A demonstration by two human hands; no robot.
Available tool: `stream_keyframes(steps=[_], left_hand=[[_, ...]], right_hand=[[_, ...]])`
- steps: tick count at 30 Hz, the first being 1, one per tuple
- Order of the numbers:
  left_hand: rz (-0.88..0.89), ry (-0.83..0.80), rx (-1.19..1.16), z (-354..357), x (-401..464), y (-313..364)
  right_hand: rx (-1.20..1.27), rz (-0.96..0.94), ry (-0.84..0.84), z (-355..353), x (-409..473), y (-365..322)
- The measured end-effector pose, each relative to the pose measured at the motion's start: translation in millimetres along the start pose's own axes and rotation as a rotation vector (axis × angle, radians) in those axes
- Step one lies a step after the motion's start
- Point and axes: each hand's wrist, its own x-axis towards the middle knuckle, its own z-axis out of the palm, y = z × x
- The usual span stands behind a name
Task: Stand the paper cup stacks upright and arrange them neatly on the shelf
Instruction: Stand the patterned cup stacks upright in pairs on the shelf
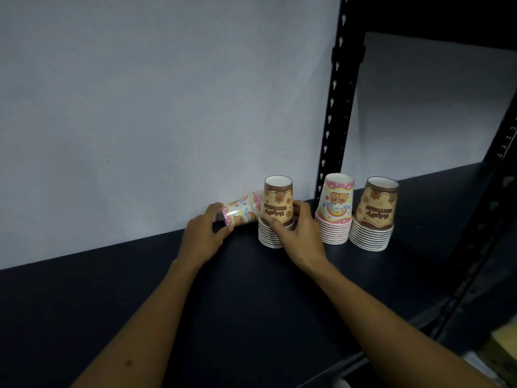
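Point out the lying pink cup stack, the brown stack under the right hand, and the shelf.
lying pink cup stack (242, 212), head view, printed side wall.
brown stack (278, 199), head view, top cup's side.
shelf (251, 298), head view, bare dark board.

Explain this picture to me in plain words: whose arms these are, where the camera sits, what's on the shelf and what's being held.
There is no machine here. A person wears a camera on their head, so the single picture looks forward and down along their own bare arms. On the dark shelf stand three stacks of paper cups, mouths down: a brown stack, a pink stack and a second brown stack. A fourth, pink stack lies on its side against the wall. The left hand grips that lying stack, and the right hand holds the nearest brown stack.
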Motion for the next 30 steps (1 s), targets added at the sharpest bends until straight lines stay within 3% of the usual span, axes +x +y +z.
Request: stream_keyframes(steps=[6,11,19,22,26,30], left_hand=[[-0.036,0.049,-0.365,-11.8,-8.4,4.0],[-0.085,0.283,-0.718,-24.9,-10.6,15.3],[0.066,0.44,-0.679,-35.4,-9.7,36.7],[0.069,0.381,-0.701,-32.6,-11.6,47.3],[0.09,0.131,-0.683,-17.6,-18.1,48.5],[-0.038,0.029,-0.699,-12.3,-20.2,40.1]], right_hand=[[0.005,-0.023,0.008,-1.9,-2.5,-1.9],[0.006,-0.035,0.004,-3.2,-5.0,-2.4],[0.03,-0.04,-0.001,-6.4,-6.6,-4.3],[0.035,-0.033,-0.02,-6.6,-6.4,-4.4],[0.042,-0.022,-0.034,-6.8,-5.4,-2.6],[0.046,-0.017,-0.057,-5.3,-4.2,-1.8]])
